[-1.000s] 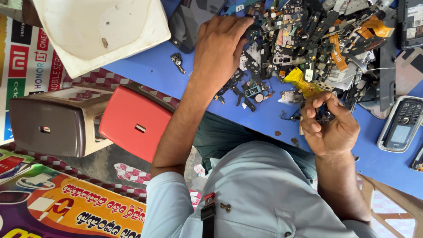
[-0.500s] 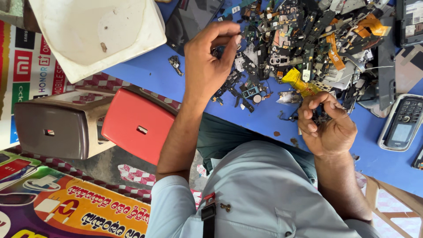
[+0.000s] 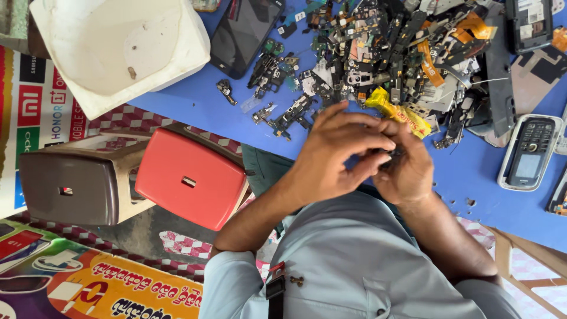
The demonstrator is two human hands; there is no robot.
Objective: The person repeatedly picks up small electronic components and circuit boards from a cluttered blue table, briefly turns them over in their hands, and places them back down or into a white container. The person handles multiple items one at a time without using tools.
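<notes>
1. L hand (image 3: 339, 150) & R hand (image 3: 407, 168) are together over the front edge of the blue table (image 3: 195, 109), just above the person's light grey-blue shirt (image 3: 354, 266).
2. Both pinch one small dark part (image 3: 393, 156) between them; L fingers (image 3: 369, 142) are curled narrow over it from the left, R fingers close on it from the right. The part is mostly hidden, can't tell what kind it is.
3. Just behind the hands: a big pile of phone scrap (image 3: 390, 53), w/ boards, flex cables & frames, and a yellow wrapper (image 3: 398, 112) near the R hand.
4. Dark smartphone (image 3: 245, 35) lies face up at the left of the pile; a few loose bits (image 3: 227, 90) lie apart on the blue top.
5. Far right: a grey keypad phone (image 3: 525, 152) flat on the table, well apart from the hands.
6. Top left: a white foam tray (image 3: 177, 65), partly over the table edge.
7. Below the table: a red stool (image 3: 189, 180) beside a brown stool (image 3: 68, 189), touching, on a floor w/ printed posters (image 3: 88, 289).
</notes>
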